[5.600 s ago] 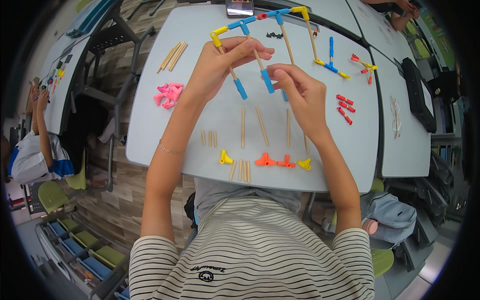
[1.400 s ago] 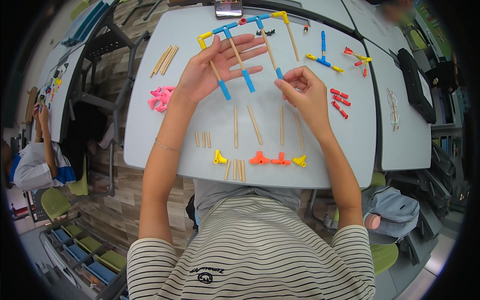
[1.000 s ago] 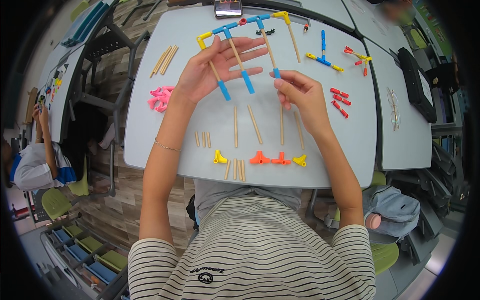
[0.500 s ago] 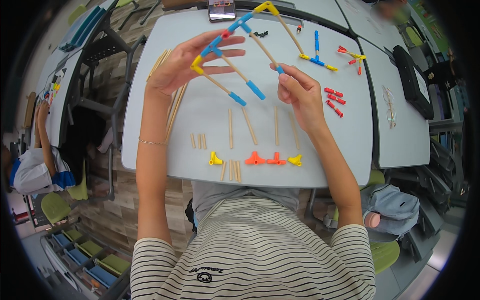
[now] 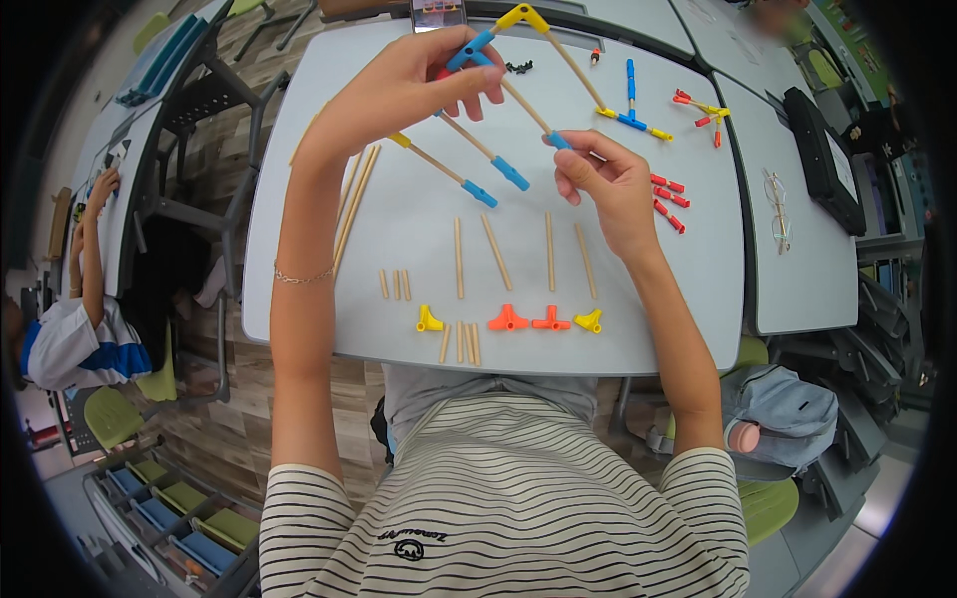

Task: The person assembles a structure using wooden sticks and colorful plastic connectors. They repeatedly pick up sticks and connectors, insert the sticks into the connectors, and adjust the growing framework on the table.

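The left hand [image 5: 399,95] is raised over the far part of the grey table [image 5: 299,289], its fingers closed around the stick-and-connector frame [image 5: 503,95] at the blue connector near the frame's top. The right hand [image 5: 608,184] pinches the lower end of one of the frame's wooden sticks, at a small blue end piece, between thumb and fingertips. The frame hangs lifted off the table between both hands: a yellow corner connector [image 5: 523,15] sits at its far end, and two other sticks slant down toward the left hand's near side, each ending in a blue sleeve [image 5: 495,183].

On the table near the person, four long wooden sticks [image 5: 518,251] lie roughly side by side. Nearer still stands a row of connectors: a yellow one at the left [image 5: 429,320], two orange ones [image 5: 528,319] in the middle, another yellow one at the right [image 5: 590,321]. Short stick pieces [image 5: 396,285] lie to the left of the long ones. Small red pieces [image 5: 668,199] lie just right of the right hand. A pair of glasses [image 5: 779,207] rests on the adjoining table to the right.
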The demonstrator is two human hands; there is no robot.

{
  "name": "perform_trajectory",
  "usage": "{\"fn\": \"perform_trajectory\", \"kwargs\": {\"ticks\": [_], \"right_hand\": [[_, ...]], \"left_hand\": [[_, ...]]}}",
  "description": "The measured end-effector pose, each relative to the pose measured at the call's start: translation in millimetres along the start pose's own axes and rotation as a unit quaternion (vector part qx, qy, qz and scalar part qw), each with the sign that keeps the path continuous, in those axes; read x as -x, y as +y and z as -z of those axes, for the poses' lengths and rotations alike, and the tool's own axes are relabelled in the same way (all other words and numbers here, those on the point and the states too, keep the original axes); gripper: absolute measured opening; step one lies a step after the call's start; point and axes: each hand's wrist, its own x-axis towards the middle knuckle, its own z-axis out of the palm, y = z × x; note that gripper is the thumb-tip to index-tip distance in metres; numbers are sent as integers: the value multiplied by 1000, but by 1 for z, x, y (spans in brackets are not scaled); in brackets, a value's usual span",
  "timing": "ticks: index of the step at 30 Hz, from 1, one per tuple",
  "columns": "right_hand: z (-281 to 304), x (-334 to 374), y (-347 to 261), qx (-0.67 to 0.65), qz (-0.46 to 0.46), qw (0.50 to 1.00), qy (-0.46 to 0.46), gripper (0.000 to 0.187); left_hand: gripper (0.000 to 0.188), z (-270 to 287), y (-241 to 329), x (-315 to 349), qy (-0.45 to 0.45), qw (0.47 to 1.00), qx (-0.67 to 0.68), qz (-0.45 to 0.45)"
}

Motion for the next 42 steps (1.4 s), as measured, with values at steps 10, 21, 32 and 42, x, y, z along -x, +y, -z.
{"fn": "perform_trajectory", "kwargs": {"ticks": [10,21,32,42], "right_hand": [[-10,2,6,-5,10,999,31,15],[-6,-1,11,-82,-16,996,25,16],[-5,-1,-13,5,-5,1000,9,19],[22,-8,-14,321,-109,939,52,36]], "left_hand": [[26,-11,5,-14,22,997,-70,29],[22,-19,6,-25,19,993,-107,47],[32,-2,5,-25,24,999,-13,-47],[35,-1,4,-25,60,998,-28,6]]}}
